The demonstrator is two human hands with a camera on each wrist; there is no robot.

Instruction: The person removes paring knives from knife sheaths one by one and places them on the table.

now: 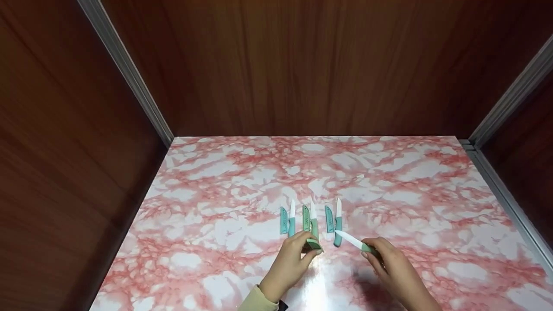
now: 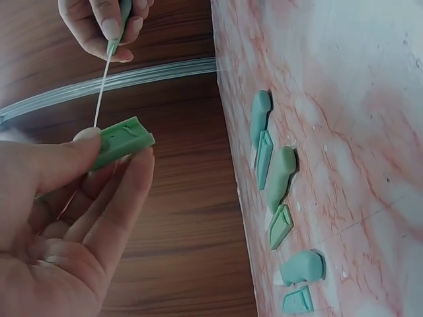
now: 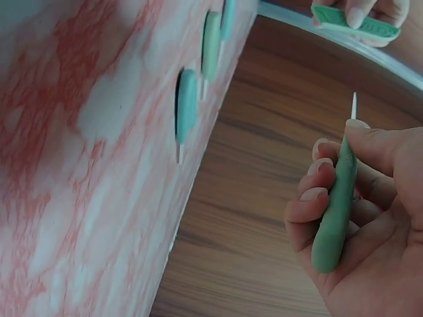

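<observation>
My left hand [image 1: 291,259] pinches a green knife sheath [image 2: 124,142] between thumb and fingers, above the table. In my right hand [image 1: 391,261] is a green-handled paring knife [image 3: 338,205], gripped by its handle. Its white blade [image 1: 349,239] points left toward the sheath, and the two are apart in the head view. Just beyond the hands lie a teal knife [image 1: 338,222] with a teal sheath [image 1: 329,219] on its left, a green knife [image 2: 283,175] beside a green sheath [image 1: 306,217], and another teal knife [image 1: 292,220] beside its teal sheath [image 1: 283,220].
The table [image 1: 207,190] has a red and white marbled top. Dark wood panels [image 1: 281,65] stand behind it and at both sides, with metal strips [image 1: 129,69] at the corners. A small pale scrap [image 1: 360,176] lies farther back on the tabletop.
</observation>
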